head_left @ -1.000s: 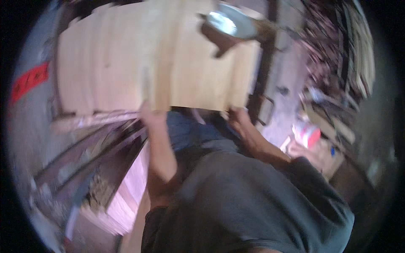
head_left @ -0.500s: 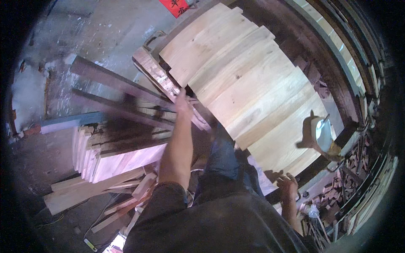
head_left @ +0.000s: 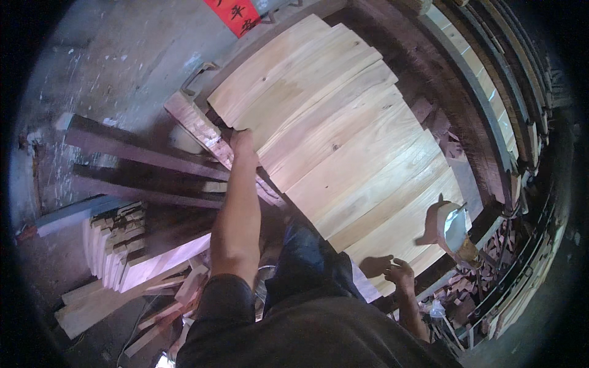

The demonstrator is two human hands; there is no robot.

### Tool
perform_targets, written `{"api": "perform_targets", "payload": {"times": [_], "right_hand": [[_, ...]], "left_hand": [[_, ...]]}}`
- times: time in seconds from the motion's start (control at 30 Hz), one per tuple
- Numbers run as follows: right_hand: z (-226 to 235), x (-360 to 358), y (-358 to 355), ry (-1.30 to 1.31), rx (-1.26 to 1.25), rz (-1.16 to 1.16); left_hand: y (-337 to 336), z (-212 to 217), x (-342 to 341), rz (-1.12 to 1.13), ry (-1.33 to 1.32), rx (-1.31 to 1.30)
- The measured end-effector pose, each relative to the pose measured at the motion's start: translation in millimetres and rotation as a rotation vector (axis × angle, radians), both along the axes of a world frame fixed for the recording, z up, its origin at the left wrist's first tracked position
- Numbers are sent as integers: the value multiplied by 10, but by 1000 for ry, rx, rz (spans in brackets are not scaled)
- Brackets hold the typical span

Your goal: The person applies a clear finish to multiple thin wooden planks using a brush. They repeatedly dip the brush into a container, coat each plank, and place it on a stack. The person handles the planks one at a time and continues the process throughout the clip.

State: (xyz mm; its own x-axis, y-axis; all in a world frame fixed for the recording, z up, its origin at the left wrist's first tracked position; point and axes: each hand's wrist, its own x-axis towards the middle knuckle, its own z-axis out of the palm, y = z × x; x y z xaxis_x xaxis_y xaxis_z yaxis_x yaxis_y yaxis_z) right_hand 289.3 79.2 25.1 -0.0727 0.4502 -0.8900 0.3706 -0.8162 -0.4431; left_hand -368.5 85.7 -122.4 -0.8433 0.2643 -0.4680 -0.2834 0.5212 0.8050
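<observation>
Pale wooden boards [head_left: 343, 147] lie side by side in front of me, their ends staggered. My left hand [head_left: 243, 144] is at the left end of one board, its fingers curled against the edge and partly hidden. Over the near right corner of the boards is my right hand [head_left: 400, 274], with bent fingers apart and nothing in them; its shadow falls on the wood. A white round container [head_left: 454, 228] with a thin stick at its rim and a tan, crusted lower side stands on the boards at the right.
Two dark beams [head_left: 141, 153] jut out at the left, above a stack of boards [head_left: 162, 260]. A wooden block [head_left: 196, 126] borders the boards' left end. Wood offcuts [head_left: 503, 251] are heaped at the right. A red paper strip [head_left: 236, 15] is at the top.
My view has shifted, so the boards appear lower and further left. My left hand has moved up along the boards' left ends. The right hand has lifted from the near edge, fingers bent.
</observation>
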Motion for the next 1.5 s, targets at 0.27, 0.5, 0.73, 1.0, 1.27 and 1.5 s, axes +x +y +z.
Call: {"api": "perform_targets", "payload": {"times": [0.27, 0.5, 0.73, 1.0, 1.27, 1.5], "right_hand": [[169, -412, -71, 70, 67, -92], [409, 381, 391, -304, 464, -572], [830, 612, 732, -380, 966, -304], [780, 850, 910, -360, 795, -329], [910, 1034, 1141, -518, 837, -161], [1143, 655, 1374, -556, 884, 10]], "left_hand": [[-59, 77, -373, 184, -17, 151], [-39, -582, -558, 206, 308, 138], [237, -440, -874, 155, 164, 17], [-64, -810, -1222, 377, 49, 666], [76, -113, -781, 122, 83, -86], [132, 435, -689, 294, -93, 163]]}}
